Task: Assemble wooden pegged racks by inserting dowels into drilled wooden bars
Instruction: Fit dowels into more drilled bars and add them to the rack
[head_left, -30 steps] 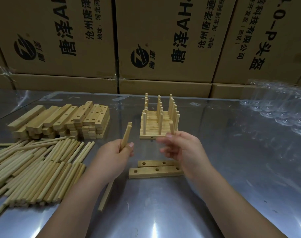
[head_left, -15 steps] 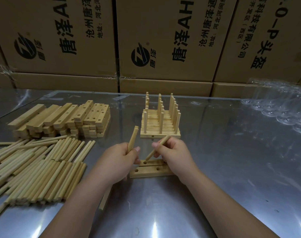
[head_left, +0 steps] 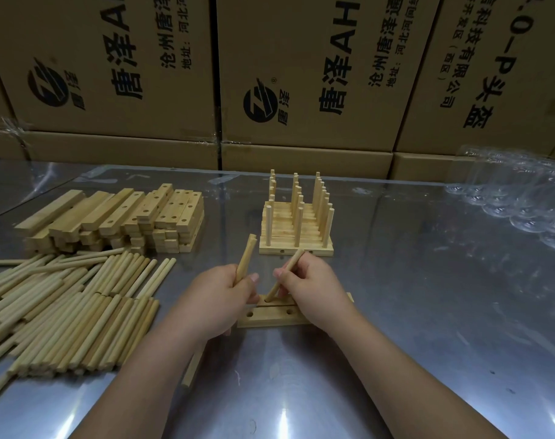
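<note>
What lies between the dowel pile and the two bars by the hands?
In the head view: the left hand, gripping a dowel, its forearm, and a loose dowel under it.

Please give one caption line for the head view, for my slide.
Right hand angles a dowel into the far drilled bar; left hand holds another dowel.

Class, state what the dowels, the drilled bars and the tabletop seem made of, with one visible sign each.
Dowels: pale, matt wood, apparently unvarnished. Drilled bars: similar light wood, no gloss or paint. Tabletop: probably polished metal; bright glare spots, faint scratches.
</note>
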